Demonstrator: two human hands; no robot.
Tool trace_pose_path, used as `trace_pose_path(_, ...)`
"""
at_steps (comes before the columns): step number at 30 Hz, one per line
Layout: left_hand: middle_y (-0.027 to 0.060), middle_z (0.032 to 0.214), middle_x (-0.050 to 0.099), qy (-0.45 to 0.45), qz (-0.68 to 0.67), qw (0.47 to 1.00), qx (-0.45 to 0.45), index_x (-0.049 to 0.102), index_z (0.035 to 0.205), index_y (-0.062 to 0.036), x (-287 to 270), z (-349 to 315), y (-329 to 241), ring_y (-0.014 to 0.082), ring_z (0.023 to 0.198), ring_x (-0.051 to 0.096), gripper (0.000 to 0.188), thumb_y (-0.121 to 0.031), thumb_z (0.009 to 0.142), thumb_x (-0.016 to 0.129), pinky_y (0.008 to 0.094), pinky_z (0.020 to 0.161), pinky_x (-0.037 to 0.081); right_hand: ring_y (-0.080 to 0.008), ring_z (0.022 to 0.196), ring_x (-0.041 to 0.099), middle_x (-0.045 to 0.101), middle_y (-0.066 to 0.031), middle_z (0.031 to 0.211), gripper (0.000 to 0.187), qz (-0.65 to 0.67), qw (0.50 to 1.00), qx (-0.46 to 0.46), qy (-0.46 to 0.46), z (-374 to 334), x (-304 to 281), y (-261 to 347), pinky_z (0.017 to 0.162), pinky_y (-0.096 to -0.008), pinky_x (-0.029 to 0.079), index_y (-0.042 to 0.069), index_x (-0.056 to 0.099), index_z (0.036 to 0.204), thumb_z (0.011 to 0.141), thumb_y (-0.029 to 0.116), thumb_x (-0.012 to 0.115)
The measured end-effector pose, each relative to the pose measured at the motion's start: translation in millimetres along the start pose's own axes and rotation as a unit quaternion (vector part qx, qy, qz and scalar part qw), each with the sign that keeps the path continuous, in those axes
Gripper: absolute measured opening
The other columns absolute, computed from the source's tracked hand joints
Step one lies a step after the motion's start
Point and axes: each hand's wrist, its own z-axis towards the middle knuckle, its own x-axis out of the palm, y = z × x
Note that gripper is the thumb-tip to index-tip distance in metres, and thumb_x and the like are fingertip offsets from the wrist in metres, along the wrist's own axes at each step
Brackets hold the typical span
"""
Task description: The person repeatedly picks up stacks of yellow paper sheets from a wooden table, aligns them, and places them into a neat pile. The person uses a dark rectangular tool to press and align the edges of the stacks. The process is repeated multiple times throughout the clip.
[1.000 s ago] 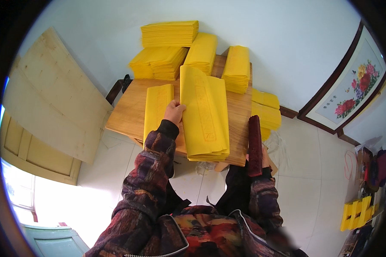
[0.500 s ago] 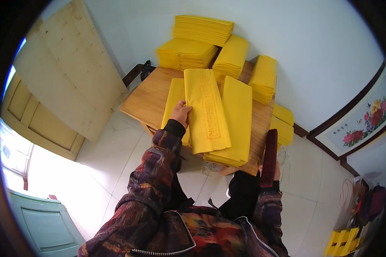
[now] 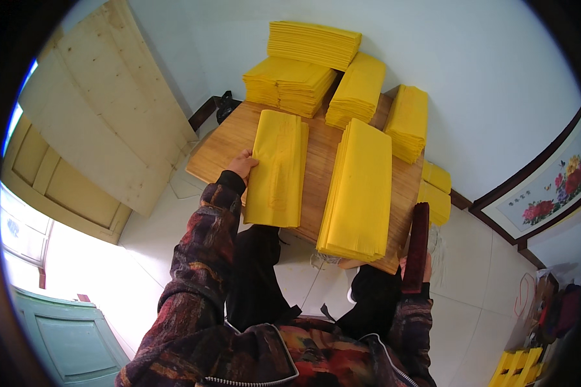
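My left hand (image 3: 243, 165) grips the left edge of a folded yellow paper sheet (image 3: 274, 171), which bears a faint red stamped pattern. That sheet lies over other yellow paper at the left of the wooden table (image 3: 315, 148). To its right rests a thick stack of folded yellow paper (image 3: 358, 187), its top face plain. Low at the table's right corner, my right hand (image 3: 426, 271) is closed around a long dark red block (image 3: 418, 248) held upright. The block hides most of those fingers, and its working face cannot be made out.
More stacks of yellow paper (image 3: 290, 80) stand along the table's back and right side. Others (image 3: 434, 200) sit low beyond the right edge. A wooden board (image 3: 103, 97) leans at the left. A framed flower picture (image 3: 549, 187) stands against the right wall.
My left hand has carried the stamped sheet left, off the right stack and onto the left paper. The right stack's top now shows plain. My right hand still holds the block low.
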Motion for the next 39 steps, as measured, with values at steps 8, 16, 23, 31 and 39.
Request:
trace_pose_path(8, 0.012, 0.095, 0.057, 0.009, 0.013, 1.0, -0.012, 0.047, 0.111, -0.0005, -3.7, 19.5, 10.0, 0.021, 0.08, 0.059, 0.03, 0.001, 0.082, 0.047, 0.0325, 0.068, 0.051, -0.0249, 0.065, 0.056, 0.057, -0.0189, 0.076, 0.051, -0.018, 1.0, 0.0, 0.0, 5.7, -16.8, -1.6, 0.056, -0.0296, 0.052, 0.002, 0.057, 0.095, 0.087, 0.052, 0.046)
trace_pose_path(16, 0.0105, 0.094, 0.058, 0.004, 0.144, 0.99, -0.007, 0.047, 0.114, -0.0006, -8.6, 36.5, 13.3, 0.0202, 0.073, 0.06, 0.031, -0.002, 0.083, 0.047, 0.0331, 0.062, 0.052, -0.0211, 0.061, 0.054, 0.058, -0.0091, 0.075, 0.033, -0.033, 0.994, -0.085, -0.059, -10.1, 20.8, -3.3, 0.049, -0.0286, 0.047, 0.008, 0.055, 0.097, 0.093, 0.039, 0.043)
trace_pose_path(23, 0.0119, 0.101, 0.059, -0.057, 0.269, 0.961, 0.037, 0.048, 0.121, 0.0016, -0.8, 28.8, 3.7, 0.019, 0.075, 0.061, 0.041, -0.01, 0.082, 0.055, 0.0317, 0.051, 0.049, -0.0184, 0.059, 0.052, 0.055, -0.0066, 0.078, 0.035, -0.073, 0.993, -0.082, -0.044, -9.8, 24.8, -1.0, 0.05, -0.0298, 0.045, 0.008, 0.051, 0.105, 0.093, 0.039, 0.039)
trace_pose_path(31, 0.0217, 0.117, 0.054, -0.068, 0.473, 0.86, 0.181, 0.046, 0.123, 0.0047, -6.3, 3.0, 18.9, 0.0312, 0.111, 0.052, 0.057, -0.021, 0.075, 0.062, 0.0363, 0.091, 0.042, -0.0193, 0.056, 0.053, 0.055, -0.0066, 0.079, 0.032, -0.047, 0.996, -0.069, -0.012, -11.7, 28.0, -1.0, 0.052, -0.0301, 0.046, 0.009, 0.052, 0.104, 0.095, 0.037, 0.037)
trace_pose_path(39, 0.02, 0.119, 0.053, -0.15, 0.519, 0.793, 0.281, 0.047, 0.122, 0.0005, 32.8, -54.0, 18.1, 0.0308, 0.108, 0.051, 0.05, -0.014, 0.077, 0.063, 0.0369, 0.09, 0.042, -0.019, 0.069, 0.058, 0.057, -0.0075, 0.083, 0.031, -0.015, 0.997, -0.07, -0.014, -26.2, 45.7, 6.3, 0.057, -0.0312, 0.051, 0.008, 0.052, 0.104, 0.094, 0.035, 0.042)
